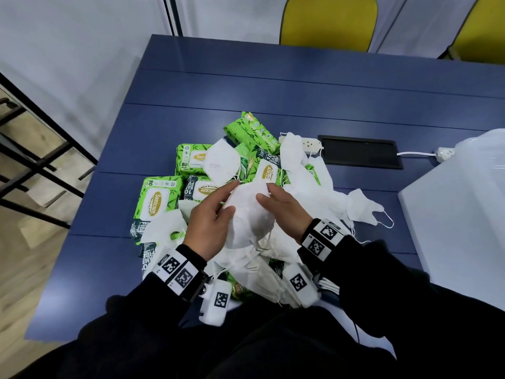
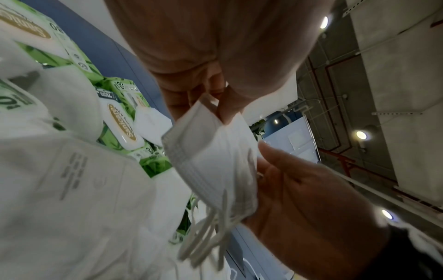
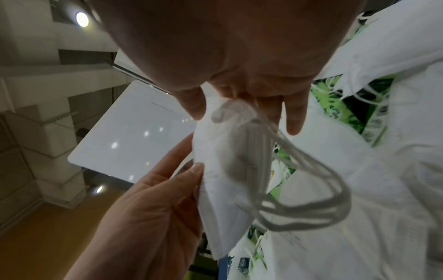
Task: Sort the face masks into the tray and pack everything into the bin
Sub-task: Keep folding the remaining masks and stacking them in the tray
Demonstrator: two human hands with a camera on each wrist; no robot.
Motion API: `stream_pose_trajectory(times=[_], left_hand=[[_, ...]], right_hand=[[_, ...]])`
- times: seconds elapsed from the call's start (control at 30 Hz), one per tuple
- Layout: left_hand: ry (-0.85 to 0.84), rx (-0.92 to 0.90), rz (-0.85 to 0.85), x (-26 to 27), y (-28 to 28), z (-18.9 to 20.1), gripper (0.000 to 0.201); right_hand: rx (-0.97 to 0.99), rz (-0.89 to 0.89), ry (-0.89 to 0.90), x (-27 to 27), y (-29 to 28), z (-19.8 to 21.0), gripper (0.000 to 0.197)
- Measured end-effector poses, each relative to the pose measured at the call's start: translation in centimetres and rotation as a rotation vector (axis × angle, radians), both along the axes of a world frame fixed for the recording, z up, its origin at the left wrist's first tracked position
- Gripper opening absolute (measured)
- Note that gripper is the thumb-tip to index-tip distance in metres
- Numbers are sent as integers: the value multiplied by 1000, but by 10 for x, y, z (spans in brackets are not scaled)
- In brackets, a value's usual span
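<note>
A stack of white folded face masks (image 1: 246,214) is held up between both hands over a heap of loose masks (image 1: 303,184) and green wet-wipe packs (image 1: 158,198) on the blue table (image 1: 246,86). My left hand (image 1: 228,199) grips the stack's left side, thumb in front and fingers behind. Pinching the stack's upper right edge is my right hand (image 1: 265,192). In the left wrist view the stack (image 2: 210,157) sits between the left fingers (image 2: 191,94) and the right hand (image 2: 299,199). Its ear loops (image 3: 311,189) dangle in the right wrist view.
A white container (image 1: 451,214) stands at the table's right edge with a clear plastic bag (image 1: 486,149) behind it. A white power strip (image 1: 308,144) and a black cable hatch (image 1: 360,151) lie beyond the heap. Yellow chairs (image 1: 328,20) stand at the far side.
</note>
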State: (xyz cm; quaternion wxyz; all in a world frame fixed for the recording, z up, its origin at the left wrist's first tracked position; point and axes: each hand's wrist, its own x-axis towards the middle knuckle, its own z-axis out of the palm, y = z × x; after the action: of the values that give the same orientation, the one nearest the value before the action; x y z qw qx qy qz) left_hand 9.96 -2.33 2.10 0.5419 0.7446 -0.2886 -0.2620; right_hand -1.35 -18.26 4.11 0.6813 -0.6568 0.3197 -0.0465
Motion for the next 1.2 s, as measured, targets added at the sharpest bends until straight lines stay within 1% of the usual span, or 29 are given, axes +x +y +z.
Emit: stream_pose_trajectory(times=[0.1, 0.2, 0.27, 0.33, 0.4, 0.43, 0.47, 0.5, 0.57, 0.63, 0.7, 0.77, 0.83, 0.87, 0.9, 1.0, 1.1, 1.2], left_hand=[[32, -37, 50, -8, -4, -4, 51], [45, -36, 81, -14, -7, -6, 50], [48, -29, 92, -15, -7, -9, 45], [93, -24, 85, -12, -6, -11, 35], [159, -10, 57, -2, -5, -8, 24], [190, -6, 42, 5, -3, -6, 19], [191, 15, 38, 14, 0, -4, 17], [165, 45, 42, 22, 3, -3, 17], [13, 160, 26, 40, 13, -2, 14], [-159, 327, -87, 51, 21, -5, 11], [-272, 503, -225, 56, 24, -13, 10], [-333, 610, -292, 55, 23, -28, 22], [-337, 657, -281, 50, 21, -41, 35], [-323, 662, -266, 47, 19, -47, 38], [-307, 656, -250, 45, 17, -51, 36], [-291, 584, -169, 43, 10, -50, 13], [-272, 455, -72, 50, 8, -34, 11], [-173, 246, 66, 57, 10, -8, 11]], right_hand=[[-23, -35, -33, 7, 6, -5, 26], [-83, -59, -18, 9, 13, -9, 25], [-115, -66, -14, 6, 15, -11, 28], [-135, -61, -33, 0, 12, -11, 25], [-149, -72, -22, -5, 3, -12, 15], [-156, -95, -4, -9, -4, -16, 9], [-143, -133, 12, -13, -11, -16, 7], [-121, -177, 32, -19, -18, -18, 8], [-86, -247, 74, -31, -32, -23, 9], [-54, -290, 114, -44, -42, -27, 13], [-28, -312, 136, -55, -46, -30, 12], [-14, -334, 142, -64, -48, -34, 14], [4, -351, 148, -68, -47, -40, 16], [17, -350, 153, -70, -45, -42, 15], [26, -348, 158, -71, -43, -43, 13], [34, -334, 167, -72, -38, -44, 13], [39, -326, 168, -72, -35, -42, 15], [45, -322, 161, -71, -34, -39, 14]])
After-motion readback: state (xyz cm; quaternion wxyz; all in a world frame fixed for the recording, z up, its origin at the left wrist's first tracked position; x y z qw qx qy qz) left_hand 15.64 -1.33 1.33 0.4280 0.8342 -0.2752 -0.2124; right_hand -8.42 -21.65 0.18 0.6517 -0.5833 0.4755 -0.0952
